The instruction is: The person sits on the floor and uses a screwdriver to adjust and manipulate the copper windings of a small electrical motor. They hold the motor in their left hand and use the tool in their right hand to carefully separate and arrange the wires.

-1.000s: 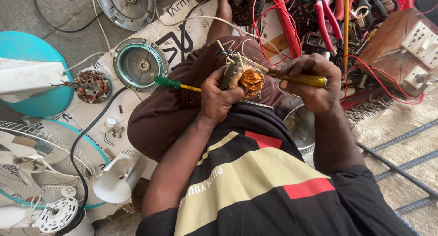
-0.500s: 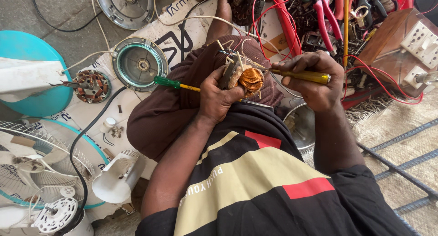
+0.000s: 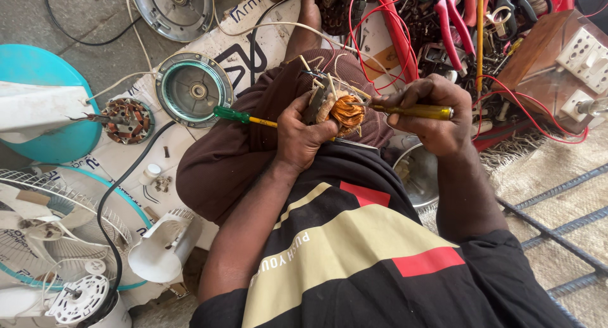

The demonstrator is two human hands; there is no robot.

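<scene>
My left hand grips a small motor stator with copper windings over my lap. My right hand holds a yellow-handled tool whose tip touches the windings from the right. A green-handled screwdriver lies across my brown-trousered knee, just left of my left hand. Thin white leads stick up from the stator.
On cardboard to the left lie a round teal-rimmed motor cover, another wound stator, a grey end plate and white fan parts. A fan guard sits at lower left. Red wires, pliers and a socket board crowd the upper right.
My right hand and its tool have shifted slightly against the windings. My left hand keeps the stator in the same place.
</scene>
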